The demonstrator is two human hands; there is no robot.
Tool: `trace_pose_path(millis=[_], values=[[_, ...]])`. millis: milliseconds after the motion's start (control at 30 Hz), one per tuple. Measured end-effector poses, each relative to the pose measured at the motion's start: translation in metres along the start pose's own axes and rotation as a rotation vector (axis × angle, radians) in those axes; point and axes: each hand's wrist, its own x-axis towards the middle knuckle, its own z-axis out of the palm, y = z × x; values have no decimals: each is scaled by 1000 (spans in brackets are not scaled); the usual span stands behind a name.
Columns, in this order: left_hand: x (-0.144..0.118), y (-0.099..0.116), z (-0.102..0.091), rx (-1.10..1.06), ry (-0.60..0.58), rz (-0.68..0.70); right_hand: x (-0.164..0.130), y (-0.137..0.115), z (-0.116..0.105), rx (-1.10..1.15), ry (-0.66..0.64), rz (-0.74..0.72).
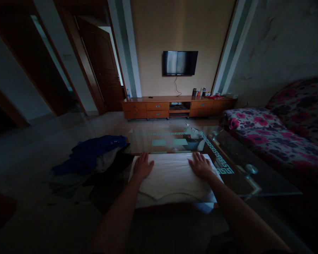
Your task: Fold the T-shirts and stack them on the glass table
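Fingers [148, 163] of the left hand [143, 165] lie spread and flat, palm down on the white cloth [172, 176], gripping nothing. Over on the other side, the right hand [200, 165] does the same: fingers splayed, pressed flat on the fabric, no hold taken. Both forearms reach in from the bottom of the view, one to each side of the cloth.

That white cloth sits folded on the near end of the glass coffee table [254, 183], its near edge hanging just over the table's rim. The hands rest near its far corners, well apart from each other.

Left of the cloth, just beside it, a heap of clothes [90, 158] is piled up, blue garment on top, paler and darker pieces beneath. The light is dim and the pieces are hard to tell apart.

Further along the tabletop, beyond the cloth, stands a small basket [193, 141] with something pale in it. On the right runs a sofa with a pink floral cover [270, 134].

At the far wall, a low wooden TV cabinet [175, 106] carries bottles and small items at its right end, and a flat television [180, 62] hangs above it. A dark wooden door [103, 70] stands open at the left.
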Motion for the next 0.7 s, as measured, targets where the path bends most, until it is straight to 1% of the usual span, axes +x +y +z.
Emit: trace_pose_path(millis=[100, 167, 233, 267, 300, 367, 400, 433, 467, 533, 600, 633, 700], values=[[0, -5, 2, 18, 47, -53, -2, 11, -2, -1, -14, 14], [1, -9, 2, 16, 8, -59, -5, 13, -4, 6, -21, 20], [1, -13, 1, 5, -50, -31, -7, 12, -8, 11, -21, 38], [0, -14, -1, 8, -49, -20, -8, 9, -10, 8, -17, 50], [-2, -14, -4, 18, -15, -14, -10, 6, -12, -1, -8, 68], [-6, -9, -11, 50, 104, 11, -12, -3, -17, -34, 22, 111], [-9, -4, -15, 62, 155, 38, -13, -10, -19, -53, 44, 119], [-12, 4, -19, 67, 182, 78, -14, -18, -20, -67, 61, 111], [-15, 13, -22, 62, 183, 124, -16, -28, -21, -73, 72, 83], [-23, 35, -24, 36, 137, 216, -23, -51, -19, -55, 61, -18], [-31, 60, -21, 1, 92, 286, -34, -76, -14, -8, 21, -129], [-35, 70, -19, -12, 64, 312, -40, -88, -10, 19, 1, -190], [-41, 87, -13, -36, 1, 319, -51, -105, -4, 65, -33, -306]])
